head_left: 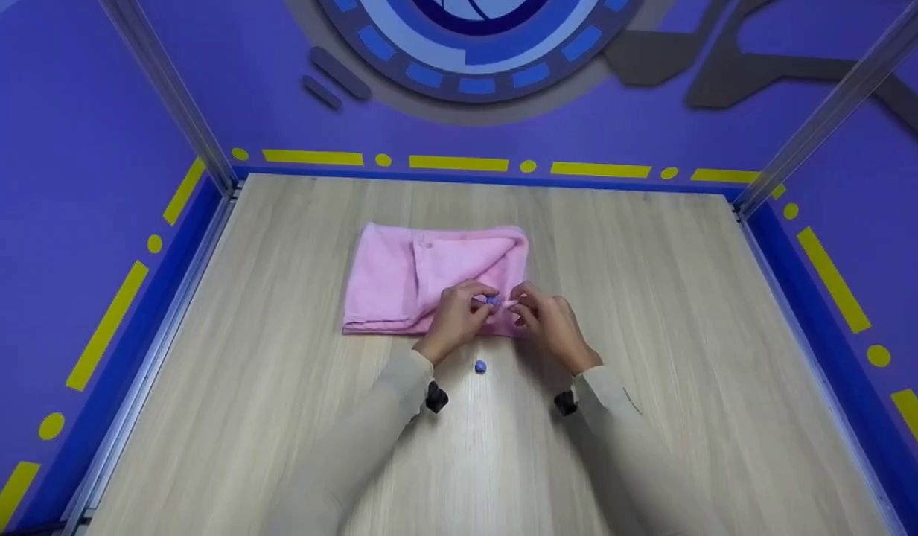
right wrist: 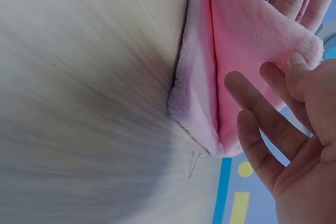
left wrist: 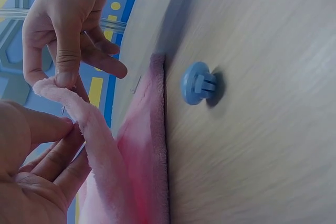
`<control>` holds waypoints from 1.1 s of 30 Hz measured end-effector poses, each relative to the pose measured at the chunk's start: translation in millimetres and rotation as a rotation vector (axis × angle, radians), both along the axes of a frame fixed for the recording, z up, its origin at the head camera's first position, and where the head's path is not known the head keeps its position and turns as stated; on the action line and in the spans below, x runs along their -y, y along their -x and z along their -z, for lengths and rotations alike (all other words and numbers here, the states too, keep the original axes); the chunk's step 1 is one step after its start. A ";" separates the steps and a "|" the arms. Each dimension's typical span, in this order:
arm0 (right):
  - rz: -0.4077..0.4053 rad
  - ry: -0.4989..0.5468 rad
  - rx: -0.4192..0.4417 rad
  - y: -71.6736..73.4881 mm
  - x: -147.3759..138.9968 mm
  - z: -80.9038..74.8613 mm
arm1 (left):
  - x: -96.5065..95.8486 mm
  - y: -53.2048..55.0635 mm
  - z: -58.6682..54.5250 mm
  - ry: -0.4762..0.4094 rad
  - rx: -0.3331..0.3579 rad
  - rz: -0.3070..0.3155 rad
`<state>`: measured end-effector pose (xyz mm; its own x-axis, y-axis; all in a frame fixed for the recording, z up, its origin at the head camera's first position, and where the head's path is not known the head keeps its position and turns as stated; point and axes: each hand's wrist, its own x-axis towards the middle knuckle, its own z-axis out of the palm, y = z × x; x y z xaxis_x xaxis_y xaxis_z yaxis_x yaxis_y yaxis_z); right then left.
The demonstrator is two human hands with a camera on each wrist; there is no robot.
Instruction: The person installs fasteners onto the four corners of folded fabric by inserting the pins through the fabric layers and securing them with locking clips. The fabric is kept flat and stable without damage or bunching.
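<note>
- Far left, a blue-purple wall (head_left: 56, 186) with yellow marks stands beside the wood-grain surface (head_left: 205, 417).
- The pink cloth (head_left: 384, 275) lies folded near the middle of the surface, its near right part lifted between the hands.
- The left hand (head_left: 457, 318), at that lifted part, has thumb and fingers nearly closed, pinching a small blue piece (head_left: 491, 301).
- A blue button (head_left: 480, 366) with a short split stem rests on the surface just nearer the person than the cloth.
- The right hand (head_left: 554, 324) pinches the cloth's raised edge between thumb and index finger, its other fingers loosely spread.
- A clear pin (right wrist: 196, 164) lies on the surface just beside the cloth's right edge.
</note>
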<state>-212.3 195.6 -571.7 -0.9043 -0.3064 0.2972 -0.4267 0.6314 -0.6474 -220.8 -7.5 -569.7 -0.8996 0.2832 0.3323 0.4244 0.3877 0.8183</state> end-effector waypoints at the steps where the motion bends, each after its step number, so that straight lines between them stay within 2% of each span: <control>1: 0.000 0.002 0.002 0.0 0.0 0.3 | 0.1 0.0 0.5 -0.001 -0.003 0.003; 9: 0.000 0.005 0.027 0.1 0.6 -0.2 | 0.1 0.5 1.6 -0.006 0.020 0.020; 16: 0.001 -0.021 0.007 0.3 0.9 0.9 | 0.3 0.8 1.3 0.052 -0.023 0.015; 20: 0.001 -0.016 0.010 0.1 1.1 1.3 | 0.0 0.8 1.2 0.059 -0.022 0.017; 33: -0.017 0.008 0.034 0.8 0.0 -3.0 | -0.2 2.1 -0.9 0.024 -0.026 0.004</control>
<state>-213.2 195.6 -568.7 -0.9086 -0.3198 0.2688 -0.4151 0.6187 -0.6671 -222.9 -7.3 -568.8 -0.8896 0.2947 0.3489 0.4471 0.4059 0.7971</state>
